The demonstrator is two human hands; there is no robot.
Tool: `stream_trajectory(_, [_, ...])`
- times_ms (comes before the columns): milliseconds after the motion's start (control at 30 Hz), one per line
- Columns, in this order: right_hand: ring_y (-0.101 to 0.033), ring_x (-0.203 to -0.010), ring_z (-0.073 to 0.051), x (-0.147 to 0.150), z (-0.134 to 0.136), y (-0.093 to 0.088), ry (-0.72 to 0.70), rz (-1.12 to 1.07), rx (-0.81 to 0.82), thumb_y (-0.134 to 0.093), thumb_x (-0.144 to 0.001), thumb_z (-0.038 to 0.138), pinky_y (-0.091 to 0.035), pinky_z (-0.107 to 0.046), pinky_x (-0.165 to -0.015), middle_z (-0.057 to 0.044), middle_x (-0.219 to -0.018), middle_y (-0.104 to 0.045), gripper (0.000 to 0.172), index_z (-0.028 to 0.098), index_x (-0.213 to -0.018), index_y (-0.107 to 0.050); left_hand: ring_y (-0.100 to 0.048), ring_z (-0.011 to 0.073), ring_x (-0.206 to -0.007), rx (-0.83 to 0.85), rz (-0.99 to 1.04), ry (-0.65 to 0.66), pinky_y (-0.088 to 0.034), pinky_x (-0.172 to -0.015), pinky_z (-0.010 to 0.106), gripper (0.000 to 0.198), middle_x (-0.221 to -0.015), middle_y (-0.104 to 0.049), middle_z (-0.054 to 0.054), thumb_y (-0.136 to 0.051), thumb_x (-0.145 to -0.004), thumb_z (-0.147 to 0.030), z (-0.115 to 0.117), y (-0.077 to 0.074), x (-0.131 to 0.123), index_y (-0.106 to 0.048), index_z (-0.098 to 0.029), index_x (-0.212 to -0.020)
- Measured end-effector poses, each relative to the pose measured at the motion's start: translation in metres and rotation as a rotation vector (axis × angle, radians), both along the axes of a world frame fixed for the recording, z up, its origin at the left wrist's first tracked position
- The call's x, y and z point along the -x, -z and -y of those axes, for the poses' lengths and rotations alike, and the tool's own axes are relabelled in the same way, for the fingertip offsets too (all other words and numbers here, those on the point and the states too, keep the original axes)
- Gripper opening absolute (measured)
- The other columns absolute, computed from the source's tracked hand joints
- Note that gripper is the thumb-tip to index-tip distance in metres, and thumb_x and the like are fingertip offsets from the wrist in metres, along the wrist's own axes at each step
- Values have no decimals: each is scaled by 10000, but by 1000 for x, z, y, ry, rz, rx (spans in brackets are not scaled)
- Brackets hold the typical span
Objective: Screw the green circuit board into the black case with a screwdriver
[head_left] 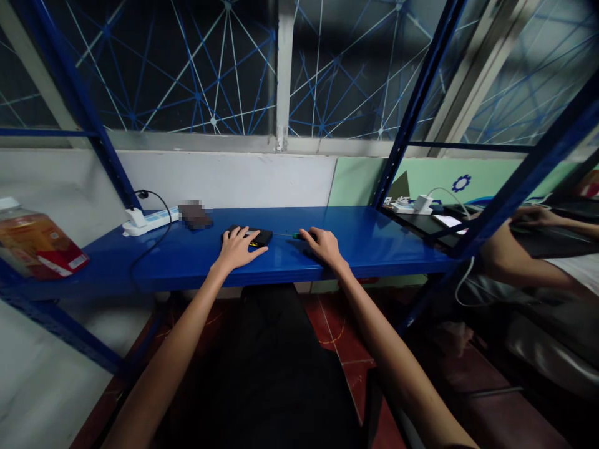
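My left hand (238, 247) rests with fingers spread on a small flat black device (258, 236) lying on the blue shelf (196, 262). My right hand (322, 245) lies on the shelf a little to the right, its fingers curled around the dark handle of a thin screwdriver (294, 236) with a green tip on the handle. The slim metal shaft of the screwdriver points left toward the black device.
A white power strip (148, 220) with a black cable and a small dark object (195, 216) lie at the shelf's back left. A plastic-wrapped orange package (35, 244) sits at the far left. Blue rack posts (407, 125) frame the shelf. Another person's arm (524, 262) works at the right.
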State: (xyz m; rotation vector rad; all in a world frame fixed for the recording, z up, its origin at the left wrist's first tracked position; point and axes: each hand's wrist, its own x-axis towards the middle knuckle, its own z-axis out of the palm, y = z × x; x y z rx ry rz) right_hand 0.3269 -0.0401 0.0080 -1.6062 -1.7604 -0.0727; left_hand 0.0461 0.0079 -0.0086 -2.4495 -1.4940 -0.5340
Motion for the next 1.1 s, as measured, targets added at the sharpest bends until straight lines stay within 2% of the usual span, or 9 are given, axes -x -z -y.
stream_trajectory(67, [-578, -662, -183, -1, -1, 1, -70, -47, -15, -548, -880, 586, -309, -261, -603, -30, -733, -663, 372, 220, -907, -608, -383, 414, -1388, -8, 0, 0, -288, -1093, 582, 738, -1511, -466, 151, -413, -892, -746, 0, 0, 0, -532, -268, -1441])
stream_trajectory(133, [-586, -689, -178, -4, -2, 3, -131, -96, -25, -636, -822, 540, -335, -250, -621, -22, -806, -681, 359, 225, -984, -585, -391, 415, -1382, -20, 4, 7, -292, -1088, 584, 735, -1504, -474, 154, -414, -891, -747, -1, 1, 0, -540, -268, -1435])
stream_trajectory(233, [-577, -671, -174, -6, -4, 3, -127, -109, -19, -622, -832, 549, -329, -249, -609, -13, -749, -661, 335, 222, -894, -583, -396, 412, -1378, -32, 9, 12, -299, -1085, 581, 727, -1497, -482, 156, -419, -892, -743, -1, 2, 0, -553, -265, -1424])
stream_trajectory(400, [-556, -629, -187, -1, -1, -1, 60, 42, 27, -448, -916, 646, -249, -285, -572, -50, -610, -602, 532, 212, -624, -541, -398, 419, -1374, -23, 20, 16, -299, -1077, 600, 723, -1495, -482, 162, -435, -890, -736, 0, 1, 0, -555, -261, -1422])
stream_trajectory(500, [-569, -642, -189, 0, 1, -1, 9, 25, 34, -481, -905, 632, -265, -271, -579, -29, -628, -615, 448, 218, -806, -622, -400, 424, -1372, -28, 25, 19, -303, -1073, 602, 724, -1492, -484, 170, -441, -893, -729, 0, 1, 0, -555, -249, -1422])
stream_trajectory(600, [-578, -665, -185, -2, 0, 0, -75, -40, 38, -617, -831, 566, -303, -253, -599, -3, -699, -649, 366, 233, -982, -608, -403, 426, -1368, -35, 21, 24, -305, -1071, 604, 722, -1489, -487, 171, -437, -895, -728, -1, 2, 0, -558, -248, -1419])
stream_trajectory(700, [-579, -686, -183, -3, -1, 1, -61, -61, 48, -629, -821, 553, -303, -253, -599, -12, -737, -662, 335, 230, -911, -607, -402, 424, -1369, -37, 19, 18, -300, -1076, 604, 727, -1486, -493, 163, -430, -888, -741, -1, 2, 0, -559, -260, -1418])
stream_trajectory(933, [-566, -661, -163, -2, -2, 0, -29, -139, 9, -555, -858, 632, -296, -259, -583, -13, -701, -652, 430, 216, -778, -633, -377, 431, -1387, -12, 28, 5, -283, -1086, 611, 746, -1505, -469, 163, -416, -890, -746, 0, 1, 0, -540, -253, -1436])
stream_trajectory(1100, [-609, -770, -200, -6, -5, 1, 200, -216, -18, -533, -877, 610, -321, -267, -609, -43, -795, -694, 406, 220, -835, -641, -377, 423, -1387, -5, 9, 0, -291, -1082, 601, 726, -1509, -463, 162, -388, -910, -728, 0, 0, 0, -533, -254, -1441])
